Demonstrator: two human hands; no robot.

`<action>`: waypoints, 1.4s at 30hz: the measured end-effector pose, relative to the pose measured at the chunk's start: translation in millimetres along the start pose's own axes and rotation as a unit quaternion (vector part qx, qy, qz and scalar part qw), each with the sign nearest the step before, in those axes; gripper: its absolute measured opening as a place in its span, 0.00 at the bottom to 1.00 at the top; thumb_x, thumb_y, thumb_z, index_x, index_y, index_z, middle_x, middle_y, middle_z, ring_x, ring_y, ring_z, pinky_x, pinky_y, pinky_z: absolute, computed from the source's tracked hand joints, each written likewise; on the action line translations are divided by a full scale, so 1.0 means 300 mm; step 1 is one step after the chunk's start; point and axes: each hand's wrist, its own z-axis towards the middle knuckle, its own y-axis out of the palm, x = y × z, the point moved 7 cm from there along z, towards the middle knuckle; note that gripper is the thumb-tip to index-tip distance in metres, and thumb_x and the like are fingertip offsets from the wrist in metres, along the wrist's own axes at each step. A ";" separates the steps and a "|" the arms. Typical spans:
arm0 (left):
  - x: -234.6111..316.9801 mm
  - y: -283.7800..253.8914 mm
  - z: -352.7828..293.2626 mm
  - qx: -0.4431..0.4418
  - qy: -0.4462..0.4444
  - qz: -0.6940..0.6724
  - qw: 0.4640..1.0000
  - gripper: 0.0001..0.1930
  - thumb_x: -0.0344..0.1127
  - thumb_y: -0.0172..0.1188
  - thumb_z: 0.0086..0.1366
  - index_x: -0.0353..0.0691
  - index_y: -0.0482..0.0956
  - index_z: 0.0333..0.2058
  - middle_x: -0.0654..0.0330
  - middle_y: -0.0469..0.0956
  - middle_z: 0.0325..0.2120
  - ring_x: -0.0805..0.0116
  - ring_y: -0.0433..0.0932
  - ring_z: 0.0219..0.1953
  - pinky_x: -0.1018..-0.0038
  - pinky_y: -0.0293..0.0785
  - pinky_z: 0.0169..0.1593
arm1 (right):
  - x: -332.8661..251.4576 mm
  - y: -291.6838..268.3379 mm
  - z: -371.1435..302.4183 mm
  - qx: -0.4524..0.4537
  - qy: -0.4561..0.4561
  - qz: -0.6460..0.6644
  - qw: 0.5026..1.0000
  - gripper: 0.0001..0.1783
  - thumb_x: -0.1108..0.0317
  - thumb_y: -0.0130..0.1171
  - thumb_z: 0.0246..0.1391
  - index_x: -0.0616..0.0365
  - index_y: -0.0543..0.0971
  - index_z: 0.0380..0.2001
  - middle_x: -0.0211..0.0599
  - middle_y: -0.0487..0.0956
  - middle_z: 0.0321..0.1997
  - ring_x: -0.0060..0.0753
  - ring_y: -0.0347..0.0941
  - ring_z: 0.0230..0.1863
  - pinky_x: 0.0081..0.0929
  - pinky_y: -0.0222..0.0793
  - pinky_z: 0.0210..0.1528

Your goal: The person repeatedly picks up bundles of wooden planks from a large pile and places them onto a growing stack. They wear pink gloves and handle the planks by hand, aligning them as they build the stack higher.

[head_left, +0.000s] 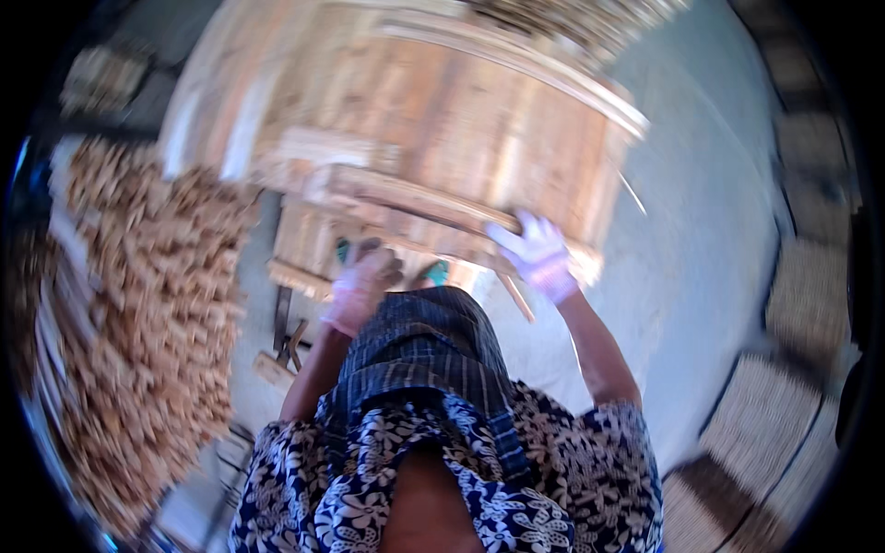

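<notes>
My right hand (536,253), in a pale glove, lies with fingers spread on the near right edge of a wooden worktable (461,120). Its thumb side touches the end of a long wooden strip (415,196) that runs along the near edge. My left hand (367,281), gloved too, is curled closed in front of the table, near my apron (419,341). What its fingers hold, if anything, is hidden. Another wooden strip (516,69) lies along the far side of the tabletop. The picture is blurred by motion.
A big heap of short wood pieces (157,323) rises at the left. Bundled stacks of thin sticks (763,405) line the right side of the grey floor (687,249). More sticks (590,23) lie beyond the table. A low wooden board (304,244) is under the near edge.
</notes>
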 end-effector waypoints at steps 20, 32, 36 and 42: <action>0.144 -0.917 -0.524 0.410 -0.035 0.078 0.908 0.21 0.43 0.63 0.62 0.42 0.79 0.52 0.47 0.77 0.51 0.57 0.81 0.47 0.67 0.78 0.48 | -0.368 -0.138 0.401 -0.149 -0.082 -0.017 0.985 0.22 0.61 0.62 0.61 0.57 0.76 0.55 0.57 0.72 0.58 0.63 0.68 0.58 0.52 0.65 0.61; -0.944 -0.856 -1.114 0.577 -0.091 0.362 0.727 0.17 0.37 0.68 0.57 0.39 0.78 0.45 0.52 0.83 0.36 0.53 0.82 0.34 0.57 0.79 0.38 | -1.739 0.176 0.705 -0.218 -0.606 0.089 0.760 0.22 0.60 0.61 0.60 0.50 0.77 0.57 0.50 0.77 0.51 0.55 0.75 0.51 0.49 0.72 0.54; -1.129 -0.711 -1.104 0.630 -0.078 0.014 0.773 0.10 0.33 0.65 0.56 0.42 0.79 0.37 0.51 0.82 0.34 0.47 0.82 0.38 0.55 0.79 0.41 | -1.904 0.217 0.614 -0.238 -0.657 0.025 0.715 0.25 0.56 0.62 0.60 0.46 0.76 0.60 0.49 0.77 0.50 0.55 0.75 0.51 0.49 0.72 0.54; -0.961 -0.972 -1.318 0.728 0.032 -0.166 0.665 0.10 0.34 0.62 0.58 0.42 0.78 0.39 0.52 0.81 0.34 0.51 0.81 0.40 0.58 0.80 0.43 | -2.018 0.311 0.452 -0.409 -0.632 0.044 0.657 0.22 0.58 0.61 0.62 0.45 0.76 0.59 0.49 0.77 0.51 0.53 0.76 0.52 0.44 0.72 0.56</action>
